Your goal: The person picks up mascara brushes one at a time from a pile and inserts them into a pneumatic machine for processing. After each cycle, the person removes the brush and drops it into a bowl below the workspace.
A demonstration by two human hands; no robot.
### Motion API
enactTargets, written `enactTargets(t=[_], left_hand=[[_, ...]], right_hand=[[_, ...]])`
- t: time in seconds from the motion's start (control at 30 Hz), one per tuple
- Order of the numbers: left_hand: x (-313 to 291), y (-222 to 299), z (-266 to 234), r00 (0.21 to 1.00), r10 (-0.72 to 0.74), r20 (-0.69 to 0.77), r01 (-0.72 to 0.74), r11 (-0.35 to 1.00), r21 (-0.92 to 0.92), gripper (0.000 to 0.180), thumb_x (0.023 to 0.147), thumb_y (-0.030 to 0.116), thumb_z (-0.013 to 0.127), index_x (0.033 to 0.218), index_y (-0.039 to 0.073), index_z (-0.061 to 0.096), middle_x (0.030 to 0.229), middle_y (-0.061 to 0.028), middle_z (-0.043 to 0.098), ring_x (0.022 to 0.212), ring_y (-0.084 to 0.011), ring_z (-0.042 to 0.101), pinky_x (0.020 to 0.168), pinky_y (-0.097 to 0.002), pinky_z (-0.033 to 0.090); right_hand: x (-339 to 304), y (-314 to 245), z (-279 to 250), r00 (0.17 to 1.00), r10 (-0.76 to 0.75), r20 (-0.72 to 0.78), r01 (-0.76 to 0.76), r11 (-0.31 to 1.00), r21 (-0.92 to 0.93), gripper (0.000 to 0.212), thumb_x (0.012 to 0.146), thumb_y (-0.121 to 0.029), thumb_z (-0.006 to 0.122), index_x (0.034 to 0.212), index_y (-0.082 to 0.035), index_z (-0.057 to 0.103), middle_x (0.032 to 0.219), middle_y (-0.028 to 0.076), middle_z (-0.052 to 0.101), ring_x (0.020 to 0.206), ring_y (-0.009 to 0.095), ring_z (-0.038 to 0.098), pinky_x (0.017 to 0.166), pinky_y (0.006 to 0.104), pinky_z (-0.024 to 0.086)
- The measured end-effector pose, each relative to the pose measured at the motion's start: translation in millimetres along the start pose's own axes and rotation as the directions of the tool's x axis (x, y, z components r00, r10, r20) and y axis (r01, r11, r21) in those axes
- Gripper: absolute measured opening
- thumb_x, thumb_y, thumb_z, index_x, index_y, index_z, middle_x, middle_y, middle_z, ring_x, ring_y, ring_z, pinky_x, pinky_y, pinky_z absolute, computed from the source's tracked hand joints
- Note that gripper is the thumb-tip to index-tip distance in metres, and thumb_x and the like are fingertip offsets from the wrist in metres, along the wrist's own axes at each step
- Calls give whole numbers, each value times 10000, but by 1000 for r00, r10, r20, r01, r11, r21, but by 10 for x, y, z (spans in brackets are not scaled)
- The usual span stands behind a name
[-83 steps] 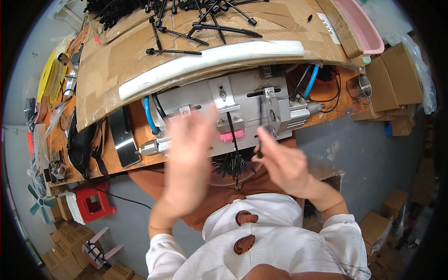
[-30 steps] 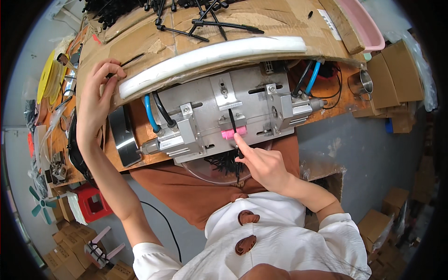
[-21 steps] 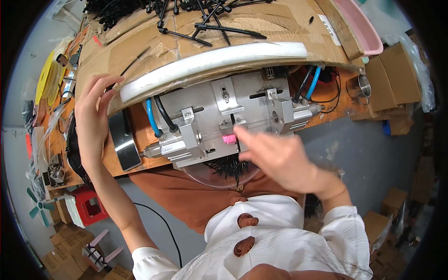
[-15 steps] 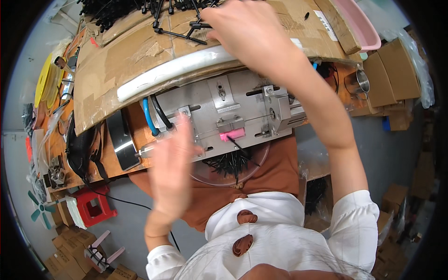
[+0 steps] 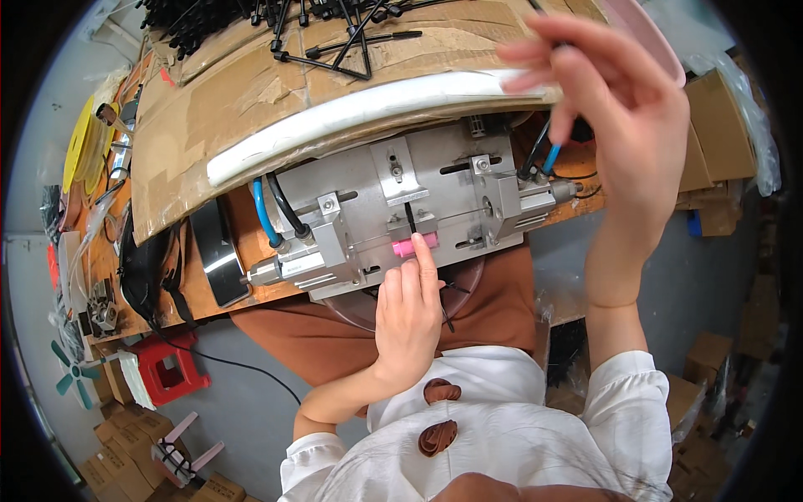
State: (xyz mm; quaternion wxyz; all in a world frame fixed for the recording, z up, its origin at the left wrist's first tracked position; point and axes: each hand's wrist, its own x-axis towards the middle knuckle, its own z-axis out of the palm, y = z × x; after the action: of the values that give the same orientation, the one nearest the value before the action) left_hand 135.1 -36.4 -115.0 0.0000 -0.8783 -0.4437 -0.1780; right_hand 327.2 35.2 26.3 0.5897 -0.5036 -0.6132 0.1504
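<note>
A grey metal fixture [image 5: 360,184] lies before me, with a small pink block [image 5: 405,248] at its front middle. From the block a thin black rod [image 5: 410,217] points away from me. My left hand [image 5: 408,314] has its index finger stretched onto the pink block at the rod's near end; its other fingers are curled. My right hand [image 5: 623,109], smeared by motion, is raised at the right above the fixture's end. Between its thumb and fingers shows a dark thin piece, seemingly a black rod. Under the fixture, a clear bowl [image 5: 347,316] is partly hidden by my left hand.
Jointed black rods [image 5: 351,50] lie on a cardboard sheet [image 5: 184,159] beyond a white padded edge [image 5: 335,117]. Blue and black hoses [image 5: 263,213] run to the fixture. A phone [image 5: 219,251] lies at its left, and a red stool [image 5: 171,368] stands below.
My left hand has come right onto the pink block. My right hand has drawn back from the black rods toward the right. The rod at the block now points away, not toward the bowl.
</note>
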Motion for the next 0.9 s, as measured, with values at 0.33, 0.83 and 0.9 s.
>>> enactTargets(t=[0.33,0.83,0.9], left_hand=[[665,-508,-618,986,81,-148,-103,984,-144,427,765,-41,561,1189,8,552,871,-107,511,869,-285,487,813,-411,409],[1554,-1736,-1134,943,286,173,-165,849,-502,216,781,-104,566,958,11,603,864,-88,593,770,-187,554,706,-280,453],[1407,-1695,-1196,962,232,141,-149,886,-439,222,779,-103,564,964,13,607,862,-92,590,769,-192,557,714,-283,455]], right_hand=[[-1578,354,282,951,-154,268,239,918,-318,632,697,-78,770,1264,63,527,668,40,597,513,149,543,466,278,432],[-1283,309,354,844,-109,526,318,890,-326,563,724,-144,763,1235,-3,573,684,52,578,520,132,545,445,294,427],[-767,431,319,815,-413,407,551,771,-319,443,724,-109,667,1156,-26,609,728,29,584,586,135,593,465,294,479]])
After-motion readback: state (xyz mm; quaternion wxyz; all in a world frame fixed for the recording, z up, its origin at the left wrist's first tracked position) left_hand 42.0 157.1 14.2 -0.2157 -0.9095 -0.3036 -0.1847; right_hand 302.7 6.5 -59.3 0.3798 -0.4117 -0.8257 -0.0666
